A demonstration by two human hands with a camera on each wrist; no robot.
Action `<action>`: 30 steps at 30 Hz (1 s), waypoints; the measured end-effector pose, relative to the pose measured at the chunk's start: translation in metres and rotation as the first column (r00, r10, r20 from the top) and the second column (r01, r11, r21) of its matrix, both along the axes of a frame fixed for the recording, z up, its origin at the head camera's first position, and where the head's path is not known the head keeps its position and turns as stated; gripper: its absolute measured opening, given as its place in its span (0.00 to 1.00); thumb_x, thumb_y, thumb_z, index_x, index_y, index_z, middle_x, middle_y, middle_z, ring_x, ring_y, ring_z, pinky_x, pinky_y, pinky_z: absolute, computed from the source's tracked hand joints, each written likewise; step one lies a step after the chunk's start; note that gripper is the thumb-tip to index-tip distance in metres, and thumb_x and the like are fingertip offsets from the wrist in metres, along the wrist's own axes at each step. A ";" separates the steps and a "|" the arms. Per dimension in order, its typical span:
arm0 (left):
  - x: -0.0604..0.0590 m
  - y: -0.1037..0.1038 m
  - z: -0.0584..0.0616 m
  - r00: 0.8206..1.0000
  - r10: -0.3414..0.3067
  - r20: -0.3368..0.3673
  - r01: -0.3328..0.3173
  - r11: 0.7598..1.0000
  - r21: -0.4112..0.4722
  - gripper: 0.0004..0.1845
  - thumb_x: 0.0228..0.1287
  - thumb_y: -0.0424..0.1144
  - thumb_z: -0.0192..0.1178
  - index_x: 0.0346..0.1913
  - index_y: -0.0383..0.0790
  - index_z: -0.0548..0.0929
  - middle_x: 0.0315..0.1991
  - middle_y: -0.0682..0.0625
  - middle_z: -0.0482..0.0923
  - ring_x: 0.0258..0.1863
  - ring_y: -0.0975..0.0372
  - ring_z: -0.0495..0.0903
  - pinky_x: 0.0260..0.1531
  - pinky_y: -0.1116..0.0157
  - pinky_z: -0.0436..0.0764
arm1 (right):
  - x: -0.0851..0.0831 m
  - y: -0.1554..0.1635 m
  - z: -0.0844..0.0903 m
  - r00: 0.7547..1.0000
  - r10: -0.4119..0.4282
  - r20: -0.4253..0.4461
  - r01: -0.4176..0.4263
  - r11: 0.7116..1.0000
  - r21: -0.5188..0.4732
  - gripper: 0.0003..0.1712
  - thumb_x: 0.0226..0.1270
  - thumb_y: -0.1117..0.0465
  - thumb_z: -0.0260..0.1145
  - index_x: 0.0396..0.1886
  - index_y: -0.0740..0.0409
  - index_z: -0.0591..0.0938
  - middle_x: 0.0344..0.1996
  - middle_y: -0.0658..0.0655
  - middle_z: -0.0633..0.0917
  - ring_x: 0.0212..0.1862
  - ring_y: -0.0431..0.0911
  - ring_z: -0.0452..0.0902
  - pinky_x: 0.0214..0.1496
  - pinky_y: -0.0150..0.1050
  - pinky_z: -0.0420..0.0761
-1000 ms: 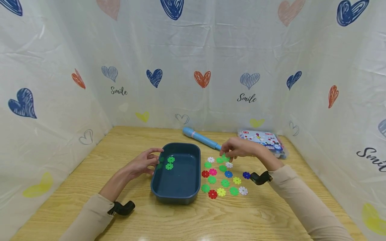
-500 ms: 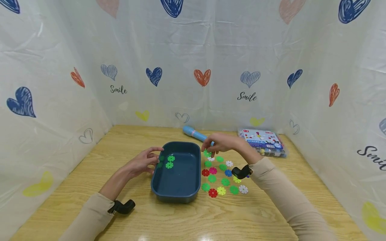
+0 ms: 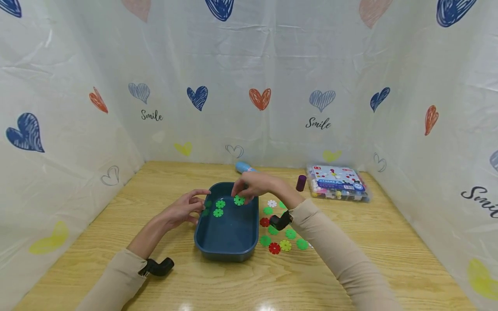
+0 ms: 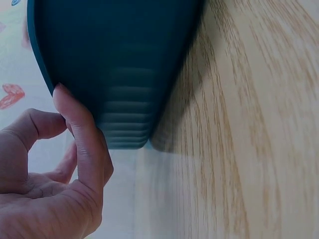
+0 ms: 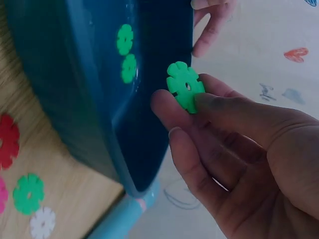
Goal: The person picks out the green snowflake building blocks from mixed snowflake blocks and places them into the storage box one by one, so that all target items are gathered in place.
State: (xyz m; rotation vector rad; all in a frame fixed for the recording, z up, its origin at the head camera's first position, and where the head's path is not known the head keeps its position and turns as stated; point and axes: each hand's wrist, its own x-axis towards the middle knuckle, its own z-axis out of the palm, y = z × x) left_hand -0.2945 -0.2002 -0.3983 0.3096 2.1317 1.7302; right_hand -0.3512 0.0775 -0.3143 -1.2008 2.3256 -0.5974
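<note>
My right hand (image 3: pixel 254 183) pinches green flower disc (image 5: pixel 181 89) between thumb and finger, over blue tray (image 3: pixel 229 237). My left hand (image 3: pixel 183 207) holds tray rim with bent fingers. Two green discs (image 3: pixel 218 212) lie inside.

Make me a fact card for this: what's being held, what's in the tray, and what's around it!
Left grip: holds the tray by its left rim
Right grip: pinches a green disc above the tray
In the tray: two green discs, close together
Right of the tray: loose discs on the table
Loose colors: green, red, pink, yellow, white; a sleeve partly hides them
Behind the tray: blue stick, partly hidden
Back right: box, with a purple tube beside it
</note>
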 end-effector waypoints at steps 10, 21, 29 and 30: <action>0.000 -0.001 0.000 1.000 -0.005 0.000 0.005 1.000 -0.007 0.27 0.75 0.34 0.48 0.73 0.40 0.57 0.44 0.44 0.72 0.36 0.60 0.75 0.25 0.68 0.81 | -0.009 -0.029 -0.024 0.993 -0.065 0.098 0.068 0.997 -0.026 0.16 0.71 0.70 0.57 0.55 0.63 0.82 0.44 0.62 0.86 0.38 0.50 0.88 0.41 0.37 0.86; 0.000 -0.003 0.000 1.000 -0.021 -0.009 0.021 1.000 0.002 0.28 0.74 0.33 0.47 0.73 0.40 0.56 0.49 0.39 0.71 0.37 0.59 0.76 0.25 0.68 0.81 | -0.012 -0.055 -0.043 0.971 -0.085 0.222 0.094 0.995 -0.030 0.15 0.70 0.71 0.58 0.54 0.63 0.82 0.40 0.62 0.86 0.39 0.53 0.88 0.41 0.40 0.87; -0.001 -0.003 -0.001 1.000 -0.017 -0.003 0.017 1.000 -0.008 0.28 0.73 0.33 0.47 0.73 0.41 0.57 0.48 0.40 0.71 0.38 0.57 0.76 0.25 0.67 0.81 | -0.009 -0.064 -0.051 0.960 -0.100 0.263 0.100 0.995 0.012 0.15 0.70 0.71 0.58 0.54 0.64 0.82 0.40 0.65 0.87 0.41 0.57 0.87 0.40 0.41 0.87; -0.001 -0.002 -0.001 1.000 -0.016 -0.002 0.016 1.000 -0.008 0.28 0.73 0.33 0.47 0.73 0.41 0.57 0.49 0.39 0.71 0.38 0.57 0.76 0.25 0.67 0.81 | -0.009 -0.064 -0.051 0.959 -0.100 0.265 0.098 0.995 0.019 0.15 0.70 0.71 0.58 0.53 0.63 0.82 0.40 0.64 0.87 0.41 0.57 0.87 0.40 0.41 0.87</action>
